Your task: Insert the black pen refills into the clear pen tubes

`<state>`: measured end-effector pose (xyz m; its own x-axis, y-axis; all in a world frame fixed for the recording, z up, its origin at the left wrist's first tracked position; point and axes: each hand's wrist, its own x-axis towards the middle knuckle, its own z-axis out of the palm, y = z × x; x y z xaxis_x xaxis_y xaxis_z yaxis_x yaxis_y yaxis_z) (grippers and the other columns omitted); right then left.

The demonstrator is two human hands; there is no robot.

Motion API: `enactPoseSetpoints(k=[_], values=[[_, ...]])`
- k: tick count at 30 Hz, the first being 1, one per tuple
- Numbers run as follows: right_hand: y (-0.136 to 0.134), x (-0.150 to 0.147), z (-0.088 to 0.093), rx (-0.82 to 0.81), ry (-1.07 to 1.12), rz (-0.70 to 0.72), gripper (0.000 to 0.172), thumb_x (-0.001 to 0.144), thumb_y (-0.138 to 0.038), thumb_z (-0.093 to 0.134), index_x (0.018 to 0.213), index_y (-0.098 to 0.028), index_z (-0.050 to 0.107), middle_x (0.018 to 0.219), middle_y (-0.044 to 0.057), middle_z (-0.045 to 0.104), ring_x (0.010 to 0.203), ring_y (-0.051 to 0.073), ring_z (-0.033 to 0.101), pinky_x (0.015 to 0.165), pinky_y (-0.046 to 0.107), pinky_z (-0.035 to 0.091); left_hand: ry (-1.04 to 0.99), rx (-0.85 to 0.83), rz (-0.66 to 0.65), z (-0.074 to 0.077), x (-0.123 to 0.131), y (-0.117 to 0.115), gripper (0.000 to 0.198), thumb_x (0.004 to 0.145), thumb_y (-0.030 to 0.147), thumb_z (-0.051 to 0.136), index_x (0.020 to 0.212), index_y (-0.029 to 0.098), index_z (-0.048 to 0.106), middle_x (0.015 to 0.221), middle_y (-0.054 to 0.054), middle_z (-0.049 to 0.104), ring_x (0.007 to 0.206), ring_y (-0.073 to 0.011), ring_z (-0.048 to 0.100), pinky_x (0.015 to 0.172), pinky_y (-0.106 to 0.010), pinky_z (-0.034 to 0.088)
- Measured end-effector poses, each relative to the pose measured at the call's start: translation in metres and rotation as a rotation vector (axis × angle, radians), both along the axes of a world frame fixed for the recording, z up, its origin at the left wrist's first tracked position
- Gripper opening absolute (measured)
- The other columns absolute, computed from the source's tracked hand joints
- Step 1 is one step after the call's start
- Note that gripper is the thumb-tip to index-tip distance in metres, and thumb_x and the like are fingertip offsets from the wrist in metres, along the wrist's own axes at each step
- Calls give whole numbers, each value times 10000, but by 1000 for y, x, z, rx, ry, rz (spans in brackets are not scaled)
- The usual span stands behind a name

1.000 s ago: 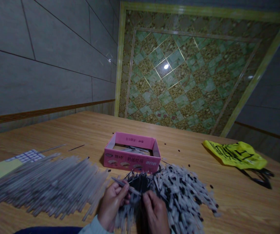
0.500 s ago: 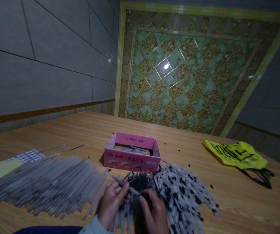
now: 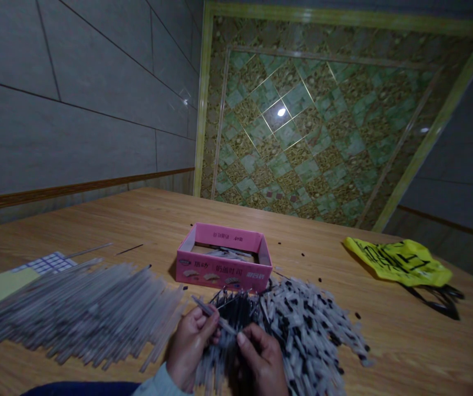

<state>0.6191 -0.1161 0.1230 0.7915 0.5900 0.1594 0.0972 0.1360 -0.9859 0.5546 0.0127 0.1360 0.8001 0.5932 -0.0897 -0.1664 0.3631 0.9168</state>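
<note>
Between my two hands a slim translucent pen (image 3: 226,326) slants down from upper left to lower right. My left hand (image 3: 189,344) pinches it around the middle with thumb and fingers. My right hand (image 3: 263,357) is closed at its lower end, thumb against the tip; whether a small part is in those fingers is hidden. Under the hands lies a bundle of dark thin refills (image 3: 238,308), partly covered. Left of them spreads a heap of clear pen barrels (image 3: 96,311). To the right is a pile of whitish caps (image 3: 306,324) mixed with small black pieces.
A pink open box (image 3: 222,272) with several pens inside stands just beyond the hands. At the right lies a yellow bag (image 3: 401,261) with black straps. A checked cloth (image 3: 57,263) and pale green sheet (image 3: 3,289) lie far left. Small black bits dot the wooden table (image 3: 314,231).
The pen and both hands have shifted very slightly to the right and down. The grip on the pen looks the same.
</note>
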Motion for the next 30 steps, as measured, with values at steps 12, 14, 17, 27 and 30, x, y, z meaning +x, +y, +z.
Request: enactPoseSetpoints(k=[12, 14, 17, 27, 30], values=[[5, -8, -1, 5, 323, 324, 443, 651, -588, 642, 624, -156, 550, 406, -17, 541, 318, 103, 485, 329, 168, 316, -22, -100, -88, 13, -3, -6, 283, 680, 374, 664, 868, 164, 632, 635, 11, 597, 531, -92, 517, 484, -189, 377], [7, -11, -4, 22, 309, 337, 436, 660, -579, 644, 613, -156, 546, 410, -16, 542, 332, 99, 486, 345, 169, 331, -30, -105, -96, 13, -3, -7, 275, 695, 364, 654, 878, 160, 633, 634, 11, 589, 542, -89, 513, 490, -185, 373], [9, -13, -7, 34, 245, 332, 440, 672, -577, 638, 614, -154, 531, 439, -4, 560, 341, 81, 464, 364, 166, 338, -60, -119, -107, 11, -3, -7, 279, 717, 341, 639, 918, 148, 621, 625, 9, 583, 545, -87, 512, 503, -189, 374], [-35, 34, 28, -486, -665, -397, 266, 846, -394, 472, 774, -187, 623, 737, 53, 635, 701, 210, 579, 614, 273, 406, -110, -123, -127, 15, -4, -8, 337, 741, 312, 621, 1042, 177, 551, 597, 7, 603, 522, -85, 502, 509, -193, 376], [-52, 56, 27, -670, -877, -527, 163, 798, -256, 512, 842, -193, 656, 825, 80, 637, 804, 243, 570, 692, 303, 400, -72, -138, -125, 17, -4, -9, 299, 724, 331, 632, 961, 151, 609, 603, 1, 598, 523, -83, 502, 491, -188, 373]])
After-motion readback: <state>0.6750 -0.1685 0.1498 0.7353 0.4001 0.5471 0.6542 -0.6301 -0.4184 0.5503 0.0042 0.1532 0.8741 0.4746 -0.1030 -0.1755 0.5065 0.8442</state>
